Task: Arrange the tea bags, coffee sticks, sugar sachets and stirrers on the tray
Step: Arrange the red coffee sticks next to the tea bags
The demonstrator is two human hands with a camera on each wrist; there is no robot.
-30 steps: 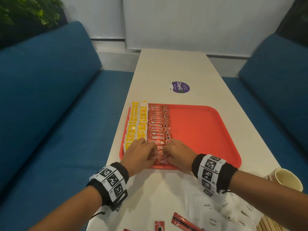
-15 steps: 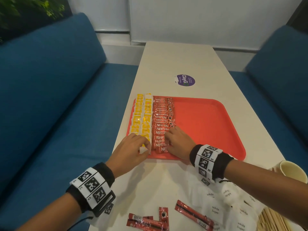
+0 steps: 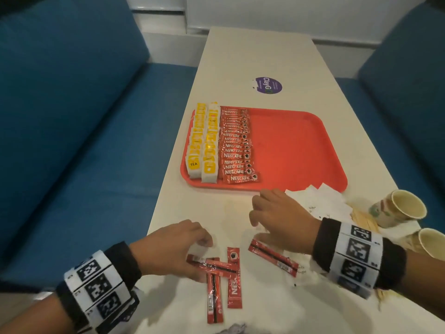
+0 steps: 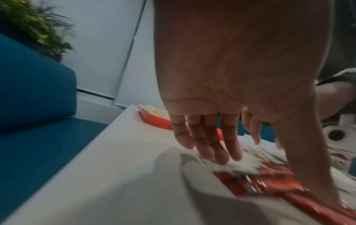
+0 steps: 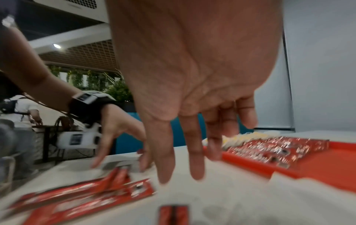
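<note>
The red tray (image 3: 296, 150) holds two columns of yellow tea bags (image 3: 203, 145) at its left and, beside them, a column of red coffee sticks (image 3: 237, 150). Several loose coffee sticks (image 3: 234, 278) lie on the table nearer me. My left hand (image 3: 192, 247) is spread over them with straight fingers (image 4: 210, 146), its thumb touching the sticks, gripping nothing. My right hand (image 3: 262, 208) hovers open just in front of the tray's near edge, over one more stick (image 3: 273, 260). White sugar sachets (image 3: 317, 201) and wooden stirrers (image 3: 363, 220) lie to its right.
Two paper cups (image 3: 399, 208) lie tipped at the table's right edge. A purple sticker (image 3: 268, 85) is on the table beyond the tray. Blue sofas (image 3: 72, 116) flank the narrow white table (image 3: 252, 51). The tray's right half is bare.
Both hands have pulled back from the coffee-stick column on the tray toward me. The left hand now sits over the loose sticks, and the right hand hovers before the tray's edge.
</note>
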